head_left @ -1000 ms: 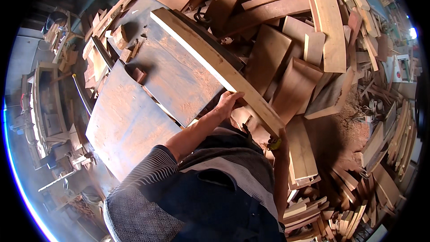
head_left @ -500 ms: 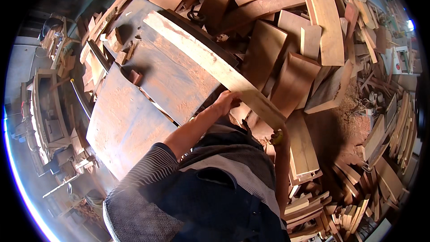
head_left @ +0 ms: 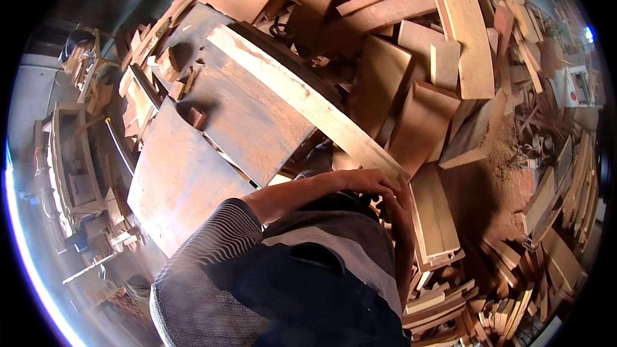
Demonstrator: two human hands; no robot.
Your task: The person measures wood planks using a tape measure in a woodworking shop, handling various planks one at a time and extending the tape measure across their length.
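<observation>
A long, pale wooden board (head_left: 308,99) lies slantwise across the dusty grey metal machine table (head_left: 254,115), its near end reaching past the table edge toward me. By that near end my two hands meet. My left hand (head_left: 367,182) crosses in front of my body with its fingers curled against the right one. My right hand (head_left: 398,200) is bent upward beside the board end, fingers closed; the left hand partly covers it. What lies between the fingers is hidden. The small yellow object seen earlier in the right hand no longer shows.
Reddish and pale planks (head_left: 379,80) are heaped beyond and right of the board. A second metal plate (head_left: 180,167) lies across a slot, with a small brown block (head_left: 195,117) by it. Sawdust (head_left: 504,154) and stacked offcuts (head_left: 437,308) lie at the right.
My left hand has let go of the board's edge and moved right and down to my right hand. The board stays in nearly the same place.
</observation>
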